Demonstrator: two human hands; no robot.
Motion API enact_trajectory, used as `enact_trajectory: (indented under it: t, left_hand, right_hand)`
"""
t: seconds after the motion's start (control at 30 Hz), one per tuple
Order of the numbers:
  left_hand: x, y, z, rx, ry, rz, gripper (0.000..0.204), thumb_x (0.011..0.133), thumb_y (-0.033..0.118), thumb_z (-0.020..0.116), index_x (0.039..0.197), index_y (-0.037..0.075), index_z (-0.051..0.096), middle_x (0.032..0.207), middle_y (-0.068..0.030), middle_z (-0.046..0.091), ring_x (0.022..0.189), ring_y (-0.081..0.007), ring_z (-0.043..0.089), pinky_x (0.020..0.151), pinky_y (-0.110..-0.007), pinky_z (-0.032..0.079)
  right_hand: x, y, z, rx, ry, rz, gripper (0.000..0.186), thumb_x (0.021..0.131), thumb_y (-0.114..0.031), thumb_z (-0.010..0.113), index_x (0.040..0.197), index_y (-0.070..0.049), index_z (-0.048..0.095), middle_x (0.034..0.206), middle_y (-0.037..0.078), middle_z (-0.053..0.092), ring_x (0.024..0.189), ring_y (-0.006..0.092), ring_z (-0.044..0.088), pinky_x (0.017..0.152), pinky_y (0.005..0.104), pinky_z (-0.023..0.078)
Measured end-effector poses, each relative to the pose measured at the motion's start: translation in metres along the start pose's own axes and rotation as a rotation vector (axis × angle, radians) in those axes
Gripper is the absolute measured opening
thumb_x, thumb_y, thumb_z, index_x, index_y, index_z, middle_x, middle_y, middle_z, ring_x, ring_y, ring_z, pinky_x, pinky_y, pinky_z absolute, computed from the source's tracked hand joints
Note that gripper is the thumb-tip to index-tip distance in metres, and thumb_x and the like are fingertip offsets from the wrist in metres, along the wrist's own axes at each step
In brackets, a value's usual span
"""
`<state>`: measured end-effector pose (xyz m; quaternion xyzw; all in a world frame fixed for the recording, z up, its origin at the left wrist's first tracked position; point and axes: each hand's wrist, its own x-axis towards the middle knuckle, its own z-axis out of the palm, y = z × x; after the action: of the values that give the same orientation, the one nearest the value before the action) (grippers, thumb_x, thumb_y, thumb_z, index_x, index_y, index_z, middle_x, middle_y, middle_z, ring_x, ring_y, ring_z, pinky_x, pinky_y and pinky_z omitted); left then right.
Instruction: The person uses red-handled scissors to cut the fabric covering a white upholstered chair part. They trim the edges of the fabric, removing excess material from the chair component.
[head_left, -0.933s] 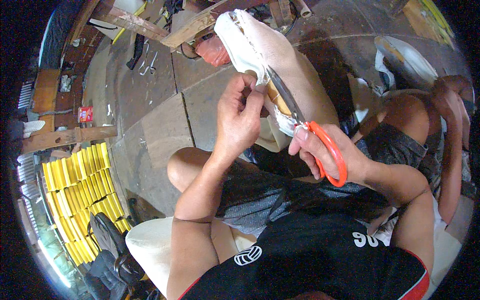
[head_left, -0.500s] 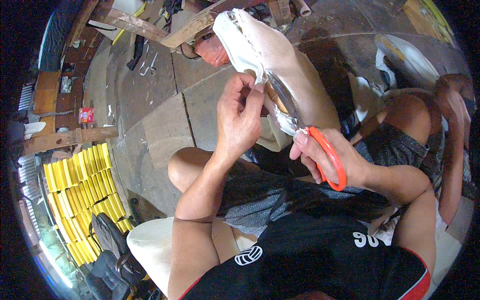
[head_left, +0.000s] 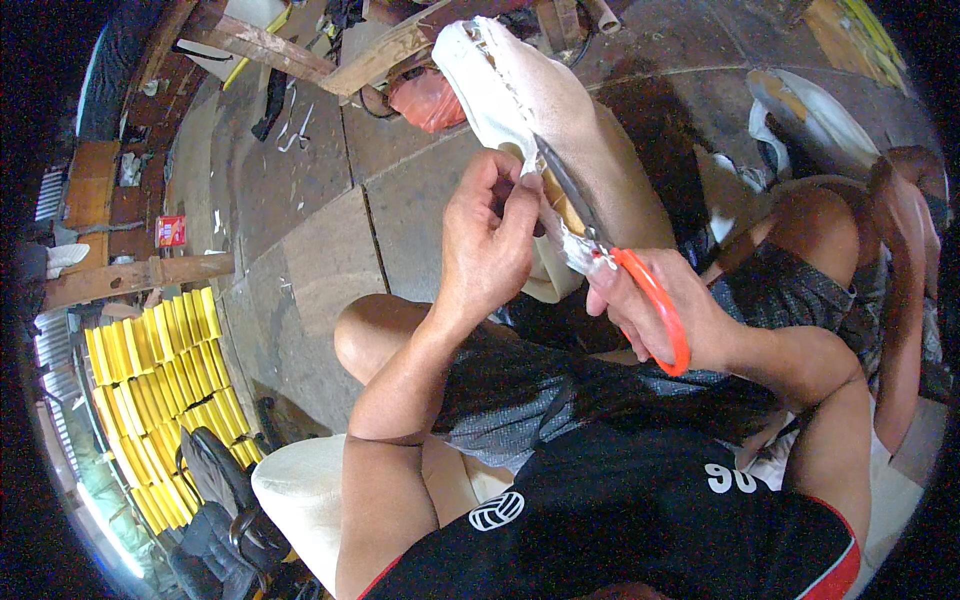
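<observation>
A long padded piece (head_left: 610, 160), covered in cream fabric, is tilted up in front of me, its ragged open edge facing left. White fabric (head_left: 478, 85) runs along that edge, and a yellow-brown inner layer (head_left: 561, 205) shows in the gap. My left hand (head_left: 480, 240) is closed, thumb and fingers pinching the white fabric at the gap. In my right hand (head_left: 685, 305) are scissors with orange-red handles (head_left: 672, 330); their dark blades point up and away along the open edge, close to my left fingertips. Whether the blades are parted is hard to make out.
To the right another person's arm (head_left: 905, 290) and knee are close by, near another white padded piece (head_left: 825, 115). Stacked yellow pieces (head_left: 165, 385) stand at left. Wooden beams (head_left: 385, 60) and a reddish plastic bag (head_left: 428, 100) lie beyond the floorboards.
My left hand has shifted slightly right and down with the white fabric. The padded piece has moved a little. The scissors stay along the edge with a slight shift.
</observation>
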<state>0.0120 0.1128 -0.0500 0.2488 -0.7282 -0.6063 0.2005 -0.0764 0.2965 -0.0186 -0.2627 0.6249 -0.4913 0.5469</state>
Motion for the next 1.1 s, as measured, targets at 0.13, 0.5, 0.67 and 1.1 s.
enact_trajectory:
  t: [0.13,0.5,0.67,1.1]
  left_hand:
    - [0.003,0.006,-0.002,0.111,-0.012,0.008,0.009,0.095,0.011,0.055,0.099,0.004,0.052,0.073,-0.0027,0.058,0.065,-0.0091,0.053,0.058,-0.026,0.044]
    - [-0.002,0.018,0.006,0.299,-0.076,-0.1,0.015,0.089,0.011,0.059,0.097,0.001,0.052,0.069,-0.0086,0.06,0.065,-0.0146,0.058,0.062,-0.033,0.048]
    - [0.003,0.013,-0.002,0.374,-0.077,-0.03,0.014,0.091,0.013,0.057,0.093,0.0,0.053,0.066,-0.0092,0.059,0.062,-0.015,0.058,0.059,-0.034,0.048]
    - [0.013,0.0,-0.015,0.023,0.048,-0.042,0.006,0.098,0.013,0.054,0.097,0.008,0.055,0.082,0.0007,0.057,0.073,-0.0089,0.056,0.062,-0.026,0.049]
  right_hand:
    - [0.002,0.004,-0.008,-0.056,0.196,-0.39,0.029,0.095,-0.031,0.063,0.093,-0.002,0.061,0.068,0.001,0.056,0.062,0.0069,0.055,0.055,0.0239,0.044]
    - [0.061,0.02,-0.023,-0.515,0.556,-0.508,0.023,0.085,-0.019,0.075,0.092,0.001,0.065,0.068,0.007,0.058,0.061,0.0117,0.049,0.059,0.0309,0.046]
    - [0.065,0.022,-0.025,-0.487,0.516,-0.461,0.031,0.081,-0.023,0.074,0.099,0.0,0.064,0.084,0.024,0.066,0.081,0.04,0.068,0.07,0.0444,0.053]
    - [0.06,0.004,-0.043,-0.302,0.566,-0.537,0.028,0.088,-0.024,0.067,0.095,0.004,0.067,0.076,0.012,0.064,0.07,0.0165,0.062,0.066,0.0303,0.048]
